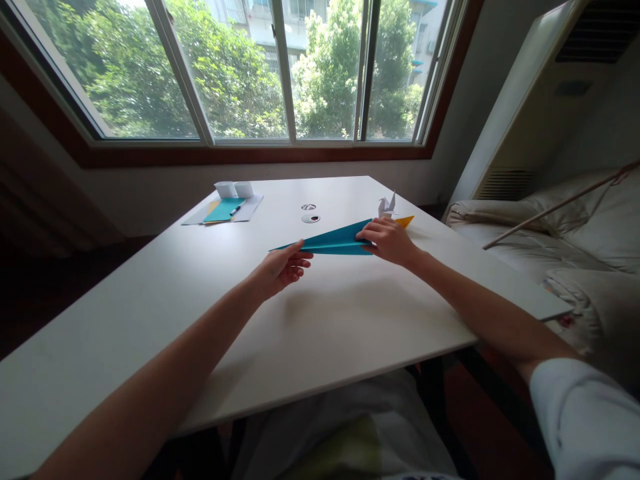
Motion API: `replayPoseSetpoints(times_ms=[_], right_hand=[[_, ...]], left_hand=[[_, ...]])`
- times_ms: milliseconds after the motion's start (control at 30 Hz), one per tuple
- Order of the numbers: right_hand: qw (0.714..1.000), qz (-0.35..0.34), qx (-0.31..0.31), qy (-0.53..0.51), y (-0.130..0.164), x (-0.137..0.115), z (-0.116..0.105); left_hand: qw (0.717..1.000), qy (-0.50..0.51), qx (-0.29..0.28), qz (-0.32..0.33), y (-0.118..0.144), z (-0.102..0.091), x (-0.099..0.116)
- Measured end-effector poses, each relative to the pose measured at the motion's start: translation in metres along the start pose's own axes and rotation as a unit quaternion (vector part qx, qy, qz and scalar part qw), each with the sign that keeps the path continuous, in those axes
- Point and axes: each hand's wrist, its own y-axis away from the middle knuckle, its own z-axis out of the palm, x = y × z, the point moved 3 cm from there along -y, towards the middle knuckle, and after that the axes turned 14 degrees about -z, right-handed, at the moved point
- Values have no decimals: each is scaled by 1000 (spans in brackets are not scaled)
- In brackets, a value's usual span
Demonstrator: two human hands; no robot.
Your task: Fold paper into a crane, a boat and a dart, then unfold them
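A blue paper plane (335, 239) is held between my hands above the white table (320, 320), its narrow nose pointing left. My left hand (281, 267) pinches it near the nose, thumb on top and the other fingers curled below. At the wide tail end, my right hand (387, 239) grips the folded paper. Just behind my right hand stands a white origami crane (387, 205). Beside the crane, the tip of a folded yellow paper (405, 221) shows; my right hand hides the rest of it.
Toward the back left lie sheets of paper with a teal sheet (223, 209) and a dark pen (236, 209), before white folded pieces (234, 190). Two round flat items (311, 218) are at the middle back. A pale sofa (540, 220) with a stick (555, 208) stands to the right.
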Motion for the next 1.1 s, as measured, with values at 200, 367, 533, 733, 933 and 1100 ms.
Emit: replayPoseSetpoints(times_ms=[200,367,533,733,933,1100], right_hand=[[999,-32,15,20,-4,-6,-4],[999,32,25,8,1,6,-4],[956,224,98,-164,10,21,6],[719,400,96,-560,7,8,38],[633,417,172,-629,3,1,49],[640,409,222,-611,14,13,55]], left_hand=[[994,111,9,-17,-3,-3,0],[987,160,22,20,-2,-3,5],[979,153,59,119,-6,-15,10],[970,61,20,234,-6,-10,5],[973,-16,-13,229,-6,2,-3],[967,18,34,252,-7,-9,6]])
